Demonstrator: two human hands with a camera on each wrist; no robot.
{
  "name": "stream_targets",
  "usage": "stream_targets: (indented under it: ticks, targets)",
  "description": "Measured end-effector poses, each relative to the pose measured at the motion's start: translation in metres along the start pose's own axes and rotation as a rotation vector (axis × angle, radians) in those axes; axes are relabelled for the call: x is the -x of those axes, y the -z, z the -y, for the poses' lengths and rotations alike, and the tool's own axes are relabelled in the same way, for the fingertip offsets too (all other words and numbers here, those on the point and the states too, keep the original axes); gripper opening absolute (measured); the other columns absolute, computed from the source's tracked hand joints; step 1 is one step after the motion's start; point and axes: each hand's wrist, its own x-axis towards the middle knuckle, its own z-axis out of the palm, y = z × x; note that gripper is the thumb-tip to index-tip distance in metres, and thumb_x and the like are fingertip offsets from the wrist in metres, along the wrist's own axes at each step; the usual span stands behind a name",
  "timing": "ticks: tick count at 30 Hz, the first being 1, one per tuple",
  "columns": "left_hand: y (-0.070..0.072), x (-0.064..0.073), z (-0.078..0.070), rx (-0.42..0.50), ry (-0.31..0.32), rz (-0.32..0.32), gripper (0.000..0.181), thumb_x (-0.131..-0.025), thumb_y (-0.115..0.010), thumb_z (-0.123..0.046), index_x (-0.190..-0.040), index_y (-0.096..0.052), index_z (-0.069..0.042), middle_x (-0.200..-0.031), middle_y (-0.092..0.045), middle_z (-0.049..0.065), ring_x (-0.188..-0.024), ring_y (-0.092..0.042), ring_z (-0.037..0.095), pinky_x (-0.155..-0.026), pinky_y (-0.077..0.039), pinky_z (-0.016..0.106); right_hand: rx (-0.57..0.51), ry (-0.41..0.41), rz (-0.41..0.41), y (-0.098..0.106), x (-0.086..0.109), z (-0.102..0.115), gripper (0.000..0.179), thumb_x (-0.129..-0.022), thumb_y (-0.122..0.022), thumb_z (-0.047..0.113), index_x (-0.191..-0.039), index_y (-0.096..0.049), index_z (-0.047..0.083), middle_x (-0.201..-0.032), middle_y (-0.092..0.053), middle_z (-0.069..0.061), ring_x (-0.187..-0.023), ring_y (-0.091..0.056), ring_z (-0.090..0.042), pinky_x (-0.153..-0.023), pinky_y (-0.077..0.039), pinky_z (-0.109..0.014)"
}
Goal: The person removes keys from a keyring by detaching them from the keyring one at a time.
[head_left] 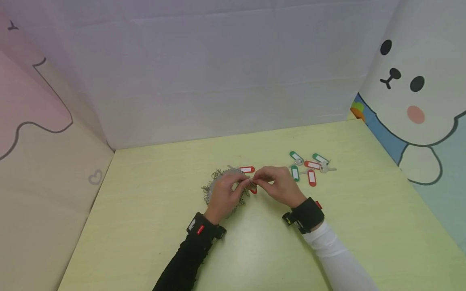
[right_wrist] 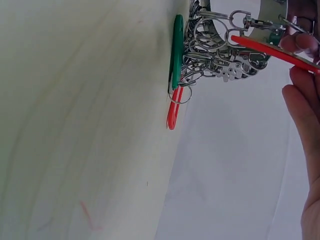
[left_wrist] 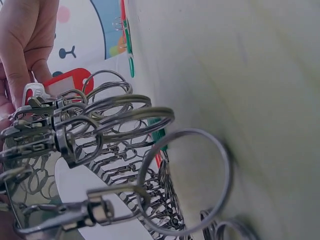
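Silvery lobster clasps with split rings [left_wrist: 185, 145] hang around the rim of a pale round tub [head_left: 212, 194], mostly under the left hand. My left hand [head_left: 226, 192] reaches over this rim, thumb and fingertips pinched together at a metal clasp [left_wrist: 65, 217]. Fingertip to fingertip with it, my right hand [head_left: 278, 184] pinches a red key tag [right_wrist: 275, 51]. In the left wrist view, that red tag [left_wrist: 67, 80] with its pale label stands beside the row of clasps. What lies right between the fingertips is hidden.
Another red key tag [head_left: 247, 169] lies behind the hands by the tub. To the right are several more, such as a green tag [head_left: 295, 173] and a red tag [head_left: 312, 178], with a silver key [head_left: 324, 168] among them. A white cloth [head_left: 225, 81] hangs behind the table.
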Motion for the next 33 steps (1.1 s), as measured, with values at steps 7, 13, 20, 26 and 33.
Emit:
stream_targets:
  ticks: [7, 13, 20, 26, 33]
  targets:
    - [0.002, 0.0, 0.001, 0.045, 0.054, 0.041, 0.008, -0.1, -0.07, -0.017, -0.096, -0.075, -0.013, -0.085, -0.073, 0.0, -0.083, -0.069, 0.014, -0.074, -0.056, 0.044, 0.078, 0.102, 0.015, 0.0, 0.001, -0.002, 0.015, -0.087, -0.079, -0.004, -0.096, -0.078, 0.008, -0.089, -0.078, -0.006, -0.081, -0.076, -0.016, -0.072, -0.062, -0.031]
    - [0.003, 0.0, 0.004, 0.097, 0.073, 0.073, 0.01, -0.102, -0.068, -0.017, -0.095, -0.074, -0.015, -0.085, -0.072, -0.002, -0.08, -0.067, 0.01, -0.071, -0.054, 0.041, 0.076, 0.163, 0.003, 0.001, 0.001, -0.001, 0.018, -0.085, -0.08, -0.006, -0.096, -0.079, 0.009, -0.089, -0.079, -0.005, -0.081, -0.076, -0.014, -0.071, -0.061, -0.029]
    - [0.006, -0.002, 0.004, 0.108, 0.091, 0.071, 0.011, -0.102, -0.068, -0.019, -0.097, -0.076, -0.015, -0.087, -0.073, -0.002, -0.083, -0.069, 0.009, -0.07, -0.053, 0.038, -0.029, 0.066, -0.012, 0.0, -0.002, 0.0, 0.021, -0.085, -0.081, -0.005, -0.101, -0.078, 0.008, -0.092, -0.079, -0.003, -0.081, -0.078, -0.014, -0.072, -0.061, -0.023]
    - [0.008, -0.003, 0.002, 0.109, 0.053, 0.038, 0.009, -0.101, -0.068, -0.015, -0.099, -0.077, -0.011, -0.089, -0.075, 0.001, -0.086, -0.072, 0.014, -0.072, -0.055, 0.035, -0.1, -0.013, 0.027, 0.002, -0.004, 0.003, 0.026, -0.089, -0.08, 0.0, -0.114, -0.077, 0.005, -0.099, -0.081, -0.006, -0.084, -0.078, -0.013, -0.073, -0.061, -0.024]
    - [0.008, -0.003, 0.004, 0.098, 0.035, 0.024, 0.008, -0.1, -0.07, -0.013, -0.099, -0.077, -0.01, -0.089, -0.075, 0.003, -0.082, -0.069, 0.014, -0.071, -0.055, 0.041, -0.158, -0.093, 0.019, -0.003, -0.002, 0.012, 0.035, -0.083, -0.087, 0.005, -0.116, -0.076, 0.001, -0.095, -0.081, -0.01, -0.082, -0.079, -0.017, -0.072, -0.063, -0.03]
